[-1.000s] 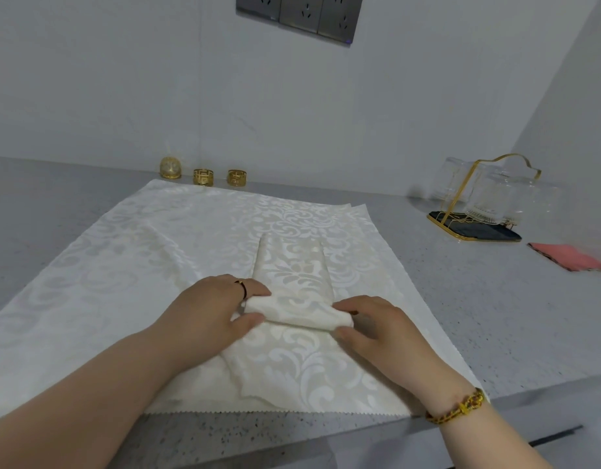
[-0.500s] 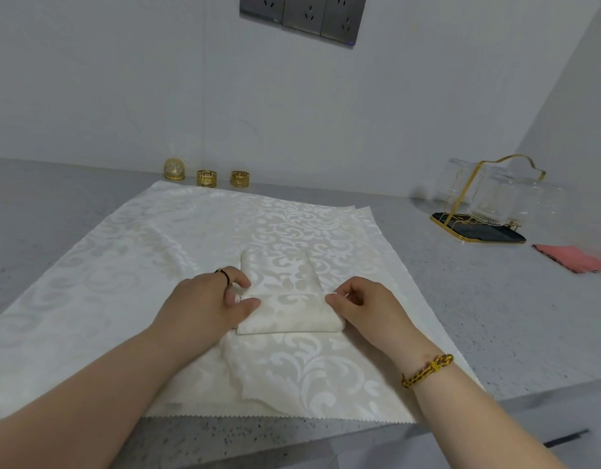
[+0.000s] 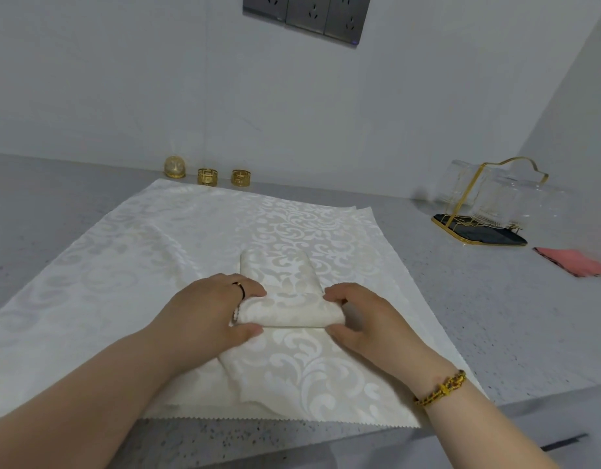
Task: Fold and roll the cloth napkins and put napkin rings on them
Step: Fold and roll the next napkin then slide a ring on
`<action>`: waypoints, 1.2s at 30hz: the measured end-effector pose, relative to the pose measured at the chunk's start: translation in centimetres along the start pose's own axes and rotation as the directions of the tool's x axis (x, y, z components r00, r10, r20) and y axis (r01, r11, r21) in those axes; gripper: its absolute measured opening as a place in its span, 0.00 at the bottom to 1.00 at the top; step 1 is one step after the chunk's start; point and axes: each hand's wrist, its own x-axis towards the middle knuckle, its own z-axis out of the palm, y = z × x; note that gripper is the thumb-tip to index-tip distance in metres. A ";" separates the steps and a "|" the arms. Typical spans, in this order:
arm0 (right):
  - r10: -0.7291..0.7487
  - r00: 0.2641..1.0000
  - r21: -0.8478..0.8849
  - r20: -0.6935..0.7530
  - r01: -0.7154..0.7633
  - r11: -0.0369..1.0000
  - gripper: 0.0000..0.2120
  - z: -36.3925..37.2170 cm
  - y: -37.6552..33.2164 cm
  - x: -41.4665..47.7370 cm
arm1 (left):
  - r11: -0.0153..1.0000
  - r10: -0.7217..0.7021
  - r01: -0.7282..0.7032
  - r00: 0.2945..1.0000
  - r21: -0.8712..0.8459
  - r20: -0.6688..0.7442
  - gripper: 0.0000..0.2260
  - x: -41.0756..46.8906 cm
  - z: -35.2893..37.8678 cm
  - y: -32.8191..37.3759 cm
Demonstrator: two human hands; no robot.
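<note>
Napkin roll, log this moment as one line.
napkin: partly rolled | left hand: grips its left end | right hand: grips its right end | napkin rings: untouched

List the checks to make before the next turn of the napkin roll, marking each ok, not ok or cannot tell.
1. Left grip holds the left end of the roll: ok.
2. Right grip holds its right end: ok.
3. Roll ends even: cannot tell, the grips cover them.
4. Unrolled strip ahead lies flat: ok.
5. Napkin rings stand free, unused: ok.
</note>
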 end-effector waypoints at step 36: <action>-0.071 0.994 -0.025 -0.082 0.069 0.997 0.17 0.3 -1.4 1.9 | 0.999 0.004 -0.017 0.969 -0.047 -0.249 0.33 0.3 -0.6 -0.8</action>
